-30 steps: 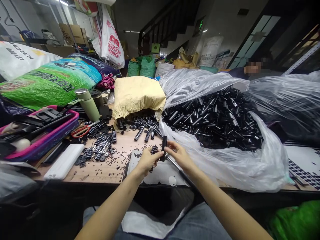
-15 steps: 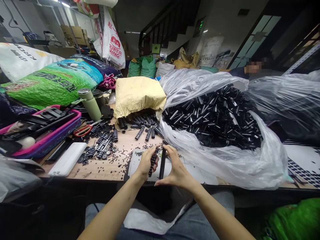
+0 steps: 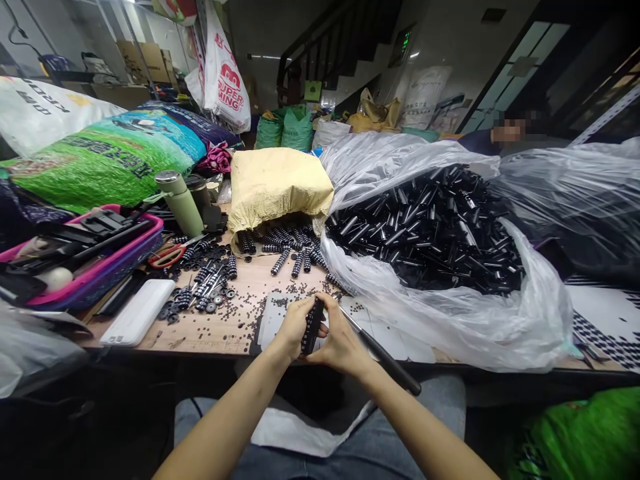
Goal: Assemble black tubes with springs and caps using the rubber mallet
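Note:
My left hand [image 3: 293, 327] and my right hand [image 3: 340, 340] meet at the near edge of the wooden table [image 3: 220, 333]. Between them stands a short black stack of ring parts [image 3: 312, 325], and both hands are closed around it. A long black rod [image 3: 385, 357] runs from under my right hand toward the lower right. Beneath my hands lies a white sheet [image 3: 273, 320]. Small black beads and discs [image 3: 235, 310] are scattered just left of my hands.
A clear plastic bag of black tubes [image 3: 425, 233] fills the right. A yellow sack [image 3: 277, 183] spills ringed black stacks [image 3: 295, 253]. At left are a pink tray [image 3: 90, 267], scissors [image 3: 167, 255], a green flask [image 3: 177, 200] and a white slab [image 3: 137, 312]. A person sits at back right.
My hands drew together around the black stack. The long rod, upright between my hands before, now lies slanted toward the lower right.

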A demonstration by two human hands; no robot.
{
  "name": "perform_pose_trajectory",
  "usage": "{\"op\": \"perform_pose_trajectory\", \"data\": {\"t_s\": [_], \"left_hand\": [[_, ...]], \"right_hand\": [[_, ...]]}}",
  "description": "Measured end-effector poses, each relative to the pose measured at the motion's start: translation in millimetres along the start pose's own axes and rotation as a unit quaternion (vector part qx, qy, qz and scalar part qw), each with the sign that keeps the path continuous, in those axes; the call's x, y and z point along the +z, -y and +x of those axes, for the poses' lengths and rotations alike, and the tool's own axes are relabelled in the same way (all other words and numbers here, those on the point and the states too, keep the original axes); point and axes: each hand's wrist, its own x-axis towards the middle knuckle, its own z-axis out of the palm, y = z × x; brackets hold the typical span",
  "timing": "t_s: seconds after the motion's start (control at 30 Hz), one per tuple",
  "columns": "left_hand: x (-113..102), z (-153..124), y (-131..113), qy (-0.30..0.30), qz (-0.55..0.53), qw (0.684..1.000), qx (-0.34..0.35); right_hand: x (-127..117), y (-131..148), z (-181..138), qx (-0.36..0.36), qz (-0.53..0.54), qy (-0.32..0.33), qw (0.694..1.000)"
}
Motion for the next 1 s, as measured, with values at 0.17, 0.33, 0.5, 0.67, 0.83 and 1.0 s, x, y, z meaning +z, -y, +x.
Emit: {"op": "perform_pose_trajectory", "data": {"t_s": [0.17,0.33,0.5,0.67,0.83,1.0], "left_hand": [[-15.0,-3.9,36.1,-0.047,0.392,0.886,0.243],[-30.1,-0.3,52.2,0.029,0.638,0.703,0.314],[-38.2,0.3,39.6,0.060,0.737,0.579,0.343],[-37.4,-1.2,38.2,0.052,0.752,0.563,0.338],[-23.6,-4.7,53.4,0.034,0.749,0.572,0.332],[-13.2,-4.7,68.1,0.050,0.740,0.583,0.333]], "right_hand": [[25.3,-19.7,-9.1,0.018,-0.075,-0.047,0.996],[3.4,-49.4,-29.9,0.094,-0.254,-0.047,0.961],[-42.3,-45.9,-48.6,0.249,-0.305,0.000,0.919],[-42.1,-16.9,-58.5,0.251,-0.217,-0.029,0.943],[-42.7,3.1,-49.2,0.249,-0.222,0.028,0.942],[-27.8,32.3,-31.0,0.160,-0.150,-0.004,0.976]]}}
